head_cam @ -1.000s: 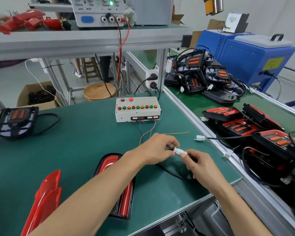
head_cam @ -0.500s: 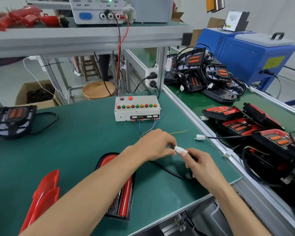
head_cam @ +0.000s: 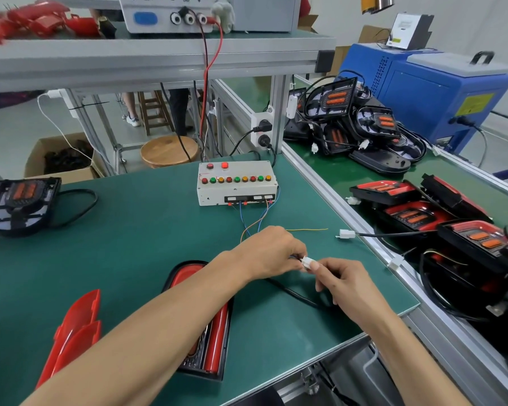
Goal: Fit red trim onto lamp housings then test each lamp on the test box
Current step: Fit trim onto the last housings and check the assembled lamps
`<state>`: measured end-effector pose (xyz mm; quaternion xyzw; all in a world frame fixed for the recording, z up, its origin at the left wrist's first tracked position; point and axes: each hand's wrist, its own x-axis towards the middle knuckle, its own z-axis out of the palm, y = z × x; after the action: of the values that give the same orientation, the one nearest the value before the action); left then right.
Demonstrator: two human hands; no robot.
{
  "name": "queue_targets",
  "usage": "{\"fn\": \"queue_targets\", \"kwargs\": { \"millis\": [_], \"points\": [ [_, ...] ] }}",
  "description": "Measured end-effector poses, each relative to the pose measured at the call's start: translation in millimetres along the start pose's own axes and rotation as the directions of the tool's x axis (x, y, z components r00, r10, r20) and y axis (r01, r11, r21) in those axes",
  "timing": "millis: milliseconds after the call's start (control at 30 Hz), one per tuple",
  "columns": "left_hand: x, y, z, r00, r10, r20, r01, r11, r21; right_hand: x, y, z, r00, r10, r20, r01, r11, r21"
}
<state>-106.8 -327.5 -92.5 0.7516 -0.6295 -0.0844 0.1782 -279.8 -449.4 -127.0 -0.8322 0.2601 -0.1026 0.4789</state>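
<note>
Over the last second we see little change: the left hand (head_cam: 272, 253) and right hand (head_cam: 345, 281) still pinch the white connector (head_cam: 307, 262) between their fingers, so the lamp (head_cam: 208, 323) awaits testing on the test box (head_cam: 236, 184).

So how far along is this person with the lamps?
Partway. One lamp with red trim fitted lies on the green bench. The left hand and right hand pinch white connectors together, wiring it to the test box; whether they are fully mated I cannot tell. Left: loose red trim pieces and a bare housing wait at the left.
</note>
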Motion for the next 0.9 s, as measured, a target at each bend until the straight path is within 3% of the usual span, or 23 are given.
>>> {"fn": "queue_targets", "kwargs": {
  "millis": [667,900],
  "points": [
    [-0.3,-4.4,15.2,0.999,0.039,0.004,-0.039,0.999,-0.009,-0.1,0.2,0.5,0.999,0.025,-0.025,-0.027,0.998,-0.063],
    [-2.1,-0.4,14.8,0.998,-0.041,0.04,0.04,0.999,0.033,2.4,-11.5,-3.2,0.996,0.048,-0.071,-0.069,0.941,-0.331]
  ]
}}
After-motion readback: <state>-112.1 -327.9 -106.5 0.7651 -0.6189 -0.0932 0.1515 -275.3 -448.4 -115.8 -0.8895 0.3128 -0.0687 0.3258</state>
